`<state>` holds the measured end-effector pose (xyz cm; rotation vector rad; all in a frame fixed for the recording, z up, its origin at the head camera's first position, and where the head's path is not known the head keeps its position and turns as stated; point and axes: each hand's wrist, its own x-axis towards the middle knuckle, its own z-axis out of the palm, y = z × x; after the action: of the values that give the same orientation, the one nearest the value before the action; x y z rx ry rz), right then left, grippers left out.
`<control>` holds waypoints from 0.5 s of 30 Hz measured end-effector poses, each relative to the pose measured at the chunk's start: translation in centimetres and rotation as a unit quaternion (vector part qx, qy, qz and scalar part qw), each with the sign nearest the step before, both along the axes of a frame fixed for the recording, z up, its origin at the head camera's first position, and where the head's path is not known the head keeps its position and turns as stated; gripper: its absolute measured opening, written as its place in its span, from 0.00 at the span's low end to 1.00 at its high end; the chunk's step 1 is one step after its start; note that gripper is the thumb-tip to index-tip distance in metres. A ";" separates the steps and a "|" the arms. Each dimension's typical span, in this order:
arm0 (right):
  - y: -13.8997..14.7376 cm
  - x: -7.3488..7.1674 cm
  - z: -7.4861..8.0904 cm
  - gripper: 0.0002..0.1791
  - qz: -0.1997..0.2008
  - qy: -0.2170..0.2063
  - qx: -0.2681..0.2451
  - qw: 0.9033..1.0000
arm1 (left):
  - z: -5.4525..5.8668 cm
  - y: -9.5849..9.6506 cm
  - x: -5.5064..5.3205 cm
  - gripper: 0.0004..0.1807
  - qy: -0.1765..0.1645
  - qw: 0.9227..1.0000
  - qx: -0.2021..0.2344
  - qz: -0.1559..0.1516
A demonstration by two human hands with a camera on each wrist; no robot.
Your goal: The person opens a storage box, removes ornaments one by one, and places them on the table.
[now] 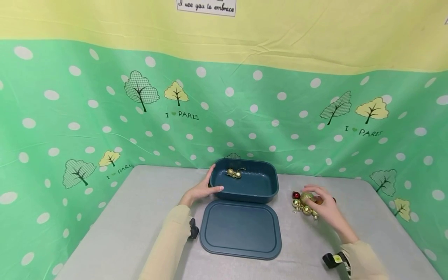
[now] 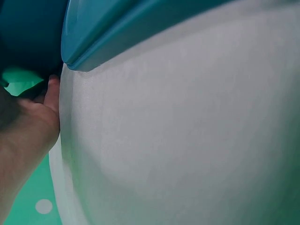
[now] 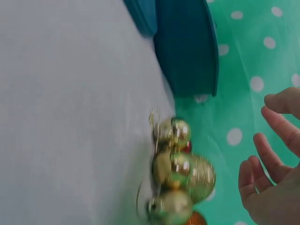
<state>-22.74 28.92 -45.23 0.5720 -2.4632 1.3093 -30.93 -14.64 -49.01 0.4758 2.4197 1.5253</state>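
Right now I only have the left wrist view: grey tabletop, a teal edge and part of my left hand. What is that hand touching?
Observer: Your left hand grips the left rim of the open dark teal plastic box.
Operator: Anything inside it?
Observer: Two small gold bauble ornaments lie at its back.
Operator: Where is the lid?
Observer: The flat dark teal lid lies on the grey table just in front of the box.
Operator: And my right hand?
Observer: The right hand is over a cluster of gold and red baubles, fingers spread.
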 end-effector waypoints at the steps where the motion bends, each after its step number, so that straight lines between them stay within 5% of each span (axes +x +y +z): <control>1: -0.4 -0.1 0.1 0.13 0.002 -0.001 0.002 1.000 | -0.1 -0.1 -0.1 0.60 0.000 1.000 0.001 -0.001; 15: -5.5 -2.3 0.1 0.11 0.070 -0.004 -0.031 0.997 | 0.6 0.2 0.4 0.57 -0.007 1.000 -0.005 0.003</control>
<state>-25.05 23.39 -45.16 0.7376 -2.4163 1.4379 -30.55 -14.49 -48.42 0.4561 2.4192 1.5137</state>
